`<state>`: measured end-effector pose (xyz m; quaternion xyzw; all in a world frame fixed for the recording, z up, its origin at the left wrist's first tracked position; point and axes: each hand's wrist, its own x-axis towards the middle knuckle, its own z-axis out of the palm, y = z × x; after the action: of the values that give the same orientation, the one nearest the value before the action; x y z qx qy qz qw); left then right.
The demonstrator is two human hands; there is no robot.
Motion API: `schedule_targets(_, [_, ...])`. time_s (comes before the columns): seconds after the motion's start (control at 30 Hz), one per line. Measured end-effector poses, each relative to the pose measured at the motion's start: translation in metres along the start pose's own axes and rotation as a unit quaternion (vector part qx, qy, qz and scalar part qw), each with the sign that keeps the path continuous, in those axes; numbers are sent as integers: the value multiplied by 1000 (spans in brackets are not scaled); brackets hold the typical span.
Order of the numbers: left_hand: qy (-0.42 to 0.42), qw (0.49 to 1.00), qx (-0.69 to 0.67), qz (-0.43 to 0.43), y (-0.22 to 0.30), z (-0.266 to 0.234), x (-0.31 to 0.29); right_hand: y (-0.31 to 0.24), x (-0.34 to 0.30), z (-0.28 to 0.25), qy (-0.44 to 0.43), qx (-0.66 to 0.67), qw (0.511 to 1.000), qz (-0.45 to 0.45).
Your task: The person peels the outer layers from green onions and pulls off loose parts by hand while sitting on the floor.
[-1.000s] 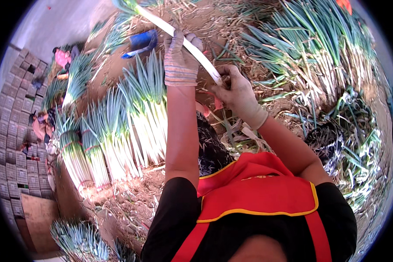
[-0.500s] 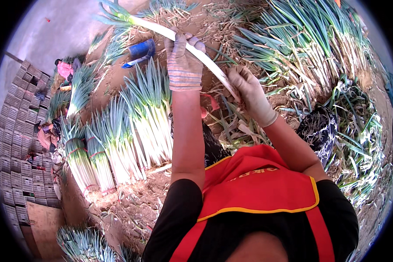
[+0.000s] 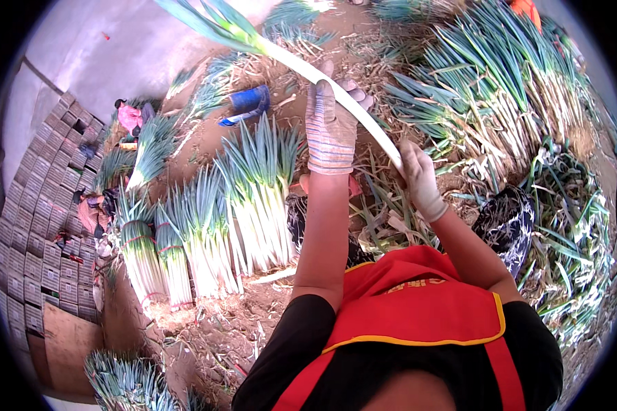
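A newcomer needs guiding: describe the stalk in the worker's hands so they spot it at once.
Find the red apron, then the gloved left hand and right hand above it. The stalk slants through both, green leaves upper left, white shaft lower right. Unlike the massed stalks, it's held singly.

Yellow lettering (image 3: 416,284) stands on the red, yellow-edged fabric apron (image 3: 418,320), lower centre of the frame, bent by folds and not legible. Print on the stacked grey boxes (image 3: 38,236), left, is too small to read.
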<state>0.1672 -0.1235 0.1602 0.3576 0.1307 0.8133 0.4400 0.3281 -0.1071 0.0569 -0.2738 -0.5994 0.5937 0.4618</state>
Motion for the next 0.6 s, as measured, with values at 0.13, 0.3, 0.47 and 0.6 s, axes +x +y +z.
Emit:
schedule_targets(0.13, [11, 1000, -15, 7, 8, -3, 1, -1, -19, -2, 49, -137, 979, -145])
schedule_targets(0.3, [-68, 997, -26, -37, -6, -5, -8, 8, -21, -16, -8, -1, 994, 107])
schedule_targets(0.47, [-80, 994, -43, -62, -8, -7, -9, 8, -14, -33, -133, 26, 964, 231])
schedule_targets(0.6, [-52, 997, 51, -18, -13, 0, -16, -11, -22, -18, -66, 118, 979, 149])
